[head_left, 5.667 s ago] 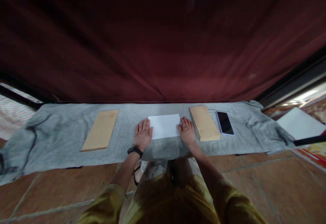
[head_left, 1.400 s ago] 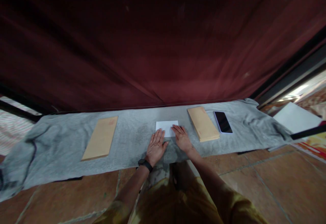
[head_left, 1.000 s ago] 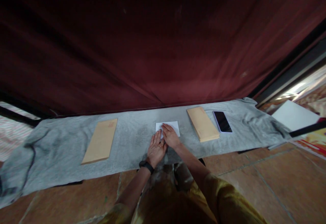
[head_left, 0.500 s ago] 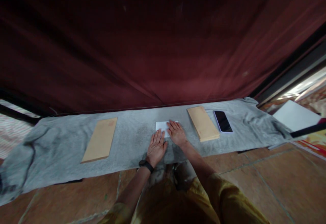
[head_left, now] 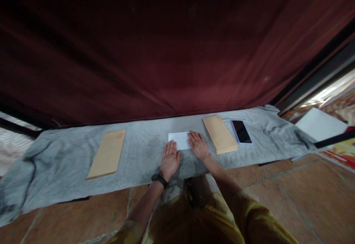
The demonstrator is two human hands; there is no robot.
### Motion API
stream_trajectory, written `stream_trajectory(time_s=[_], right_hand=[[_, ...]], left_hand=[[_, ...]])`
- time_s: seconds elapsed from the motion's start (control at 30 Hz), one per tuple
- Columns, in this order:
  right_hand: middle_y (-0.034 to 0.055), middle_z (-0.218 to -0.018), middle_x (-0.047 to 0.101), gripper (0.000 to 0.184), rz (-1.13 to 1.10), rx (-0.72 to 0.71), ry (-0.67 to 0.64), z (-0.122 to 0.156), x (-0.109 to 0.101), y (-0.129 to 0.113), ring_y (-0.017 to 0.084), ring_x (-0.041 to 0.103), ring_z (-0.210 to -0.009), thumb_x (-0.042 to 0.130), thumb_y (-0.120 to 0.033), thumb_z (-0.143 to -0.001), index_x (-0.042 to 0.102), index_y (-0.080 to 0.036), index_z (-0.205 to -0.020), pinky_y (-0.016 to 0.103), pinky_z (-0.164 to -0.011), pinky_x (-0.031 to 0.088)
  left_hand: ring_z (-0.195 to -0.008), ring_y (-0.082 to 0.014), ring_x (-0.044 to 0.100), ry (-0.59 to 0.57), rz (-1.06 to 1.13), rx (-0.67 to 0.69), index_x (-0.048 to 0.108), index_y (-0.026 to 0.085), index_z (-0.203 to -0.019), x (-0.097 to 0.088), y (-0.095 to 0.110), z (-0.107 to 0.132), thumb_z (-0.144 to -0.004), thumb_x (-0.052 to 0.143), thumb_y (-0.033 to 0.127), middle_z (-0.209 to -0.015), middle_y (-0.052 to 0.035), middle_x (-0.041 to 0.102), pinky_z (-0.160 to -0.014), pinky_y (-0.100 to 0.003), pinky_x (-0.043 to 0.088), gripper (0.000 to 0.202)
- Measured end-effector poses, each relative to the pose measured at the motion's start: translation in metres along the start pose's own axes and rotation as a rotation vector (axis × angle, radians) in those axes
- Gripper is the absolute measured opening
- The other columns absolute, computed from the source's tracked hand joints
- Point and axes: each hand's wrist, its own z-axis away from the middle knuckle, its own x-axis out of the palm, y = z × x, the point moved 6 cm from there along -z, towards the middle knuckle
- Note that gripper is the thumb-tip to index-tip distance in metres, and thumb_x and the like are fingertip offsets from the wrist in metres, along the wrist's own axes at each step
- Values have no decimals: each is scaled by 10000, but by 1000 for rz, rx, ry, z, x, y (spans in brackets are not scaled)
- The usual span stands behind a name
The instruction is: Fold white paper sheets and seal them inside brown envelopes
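A small white rectangle of paper (head_left: 181, 141), seemingly folded, lies flat on the grey cloth (head_left: 146, 144) in front of me. My left hand (head_left: 169, 159) rests flat with its fingertips on the paper's lower left corner; a dark watch sits on that wrist. Across the paper's right edge lies my right hand (head_left: 199, 145), palm down with fingers stretched out. Neither hand grips anything. To the right of my right hand is a stack of brown envelopes (head_left: 220, 134).
More brown envelopes (head_left: 107, 153) lie at the left on the cloth. A phone (head_left: 242, 132) with a purple edge lies right of the stack. Behind the cloth hangs a dark red curtain (head_left: 177, 63). A white sheet (head_left: 321, 124) is at the far right, and floor tiles (head_left: 299, 192) show in front.
My right hand has slid right across the paper to its right edge, uncovering more of it. My left hand has stayed nearly in place at the lower left corner.
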Motion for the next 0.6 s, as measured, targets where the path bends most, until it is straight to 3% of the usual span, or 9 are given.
stream_trajectory(time_s=[0.17, 0.33, 0.6], right_hand=[[98, -1566, 449, 498, -10, 11, 2, 1, 0, -1, 243, 381, -1471, 289, -330, -1068, 471, -151, -1496, 475, -1227, 241], [102, -1550, 473, 489, -15, 19, 9, 0, 1, 2, 225, 393, -1464, 286, -294, -1063, 486, -147, -1484, 459, -1227, 246], [115, -1562, 452, 502, -9, 27, -12, 0, 5, 5, 226, 380, -1472, 293, -289, -1055, 464, -135, -1500, 452, -1229, 235]], left_hand=[[-1527, -248, 264, -4, 42, 1, 357, 59, -1544, 9, 24, -33, -1008, 305, 248, -1623, -151, 340, -1256, -445, 229, 570], [-1533, -285, 243, -31, 77, -18, 384, 114, -1545, 23, 43, -60, -1007, 306, 257, -1625, -127, 344, -1249, -521, 209, 562], [-1543, -271, 214, -7, 73, -4, 347, 185, -1568, 29, 35, -64, -1025, 292, 305, -1639, -89, 330, -1253, -536, 151, 559]])
